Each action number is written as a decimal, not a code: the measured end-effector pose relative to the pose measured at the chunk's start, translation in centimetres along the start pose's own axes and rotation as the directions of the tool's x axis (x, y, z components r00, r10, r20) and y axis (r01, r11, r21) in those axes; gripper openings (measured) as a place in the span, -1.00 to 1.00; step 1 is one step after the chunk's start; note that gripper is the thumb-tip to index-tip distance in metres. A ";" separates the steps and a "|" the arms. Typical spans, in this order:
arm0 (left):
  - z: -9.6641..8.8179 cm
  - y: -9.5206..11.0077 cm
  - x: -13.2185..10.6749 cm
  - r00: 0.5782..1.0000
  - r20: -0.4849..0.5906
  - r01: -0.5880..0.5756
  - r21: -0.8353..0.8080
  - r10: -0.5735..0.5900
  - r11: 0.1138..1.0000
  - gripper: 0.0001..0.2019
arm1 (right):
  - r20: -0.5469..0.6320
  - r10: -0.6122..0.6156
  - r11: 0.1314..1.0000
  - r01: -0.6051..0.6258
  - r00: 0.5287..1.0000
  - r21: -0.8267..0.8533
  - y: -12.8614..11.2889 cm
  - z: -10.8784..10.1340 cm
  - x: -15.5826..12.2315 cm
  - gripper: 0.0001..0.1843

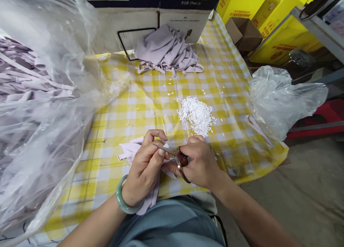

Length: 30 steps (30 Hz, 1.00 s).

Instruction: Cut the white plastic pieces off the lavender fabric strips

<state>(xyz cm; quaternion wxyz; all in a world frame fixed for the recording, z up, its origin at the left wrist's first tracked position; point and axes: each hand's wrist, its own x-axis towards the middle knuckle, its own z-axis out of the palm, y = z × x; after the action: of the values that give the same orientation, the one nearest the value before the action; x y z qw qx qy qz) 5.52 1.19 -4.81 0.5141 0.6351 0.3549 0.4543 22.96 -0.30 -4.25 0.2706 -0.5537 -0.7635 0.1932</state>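
My left hand (146,164), with a green bangle (122,198) at its wrist, is closed on a lilac strapped garment (130,149). The cloth spreads out to the left of the fingers and hangs below the hand toward my lap. In my right hand (202,161) is a pair of scissors (182,161), its handles looped round my fingers. The blades point left and lie across the left fingertips at the fabric. Just beyond my right hand lies a heap of small white snippets (197,114) on the checked cloth. Part of the garment is hidden behind both hands.
A pile of lilac garments (169,50) rests against a beer carton (113,28) at the back. Left stands a large clear plastic bag (48,139) full of lilac pieces. Another plastic bag (282,100) and a loose strap (259,129) sit at the right edge of the yellow checked tablecloth (113,114).
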 end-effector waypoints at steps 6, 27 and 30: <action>1.4 -0.3 1.3 0.989 0.126 0.074 0.068 -0.082 0.995 -0.71 | -0.054 0.079 0.978 -0.088 0.995 -0.189 1.7 -0.3 -2.0 -0.55; -6.5 0.6 -2.2 0.956 0.250 -0.026 0.596 -0.155 0.802 -0.71 | 0.257 0.005 0.958 -0.078 0.966 0.275 -4.1 4.7 1.5 -0.63; -6.6 2.6 6.6 0.994 0.097 -0.102 0.575 0.056 0.812 -0.90 | 0.031 0.046 0.950 -0.054 0.998 0.306 -3.3 1.3 9.3 -0.73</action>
<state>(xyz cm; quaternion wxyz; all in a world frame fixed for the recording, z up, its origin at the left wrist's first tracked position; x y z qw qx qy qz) 1.45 8.92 -0.49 0.2904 0.7921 0.4298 0.3217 17.46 7.48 -1.49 0.3393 -0.5216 -0.7131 0.3230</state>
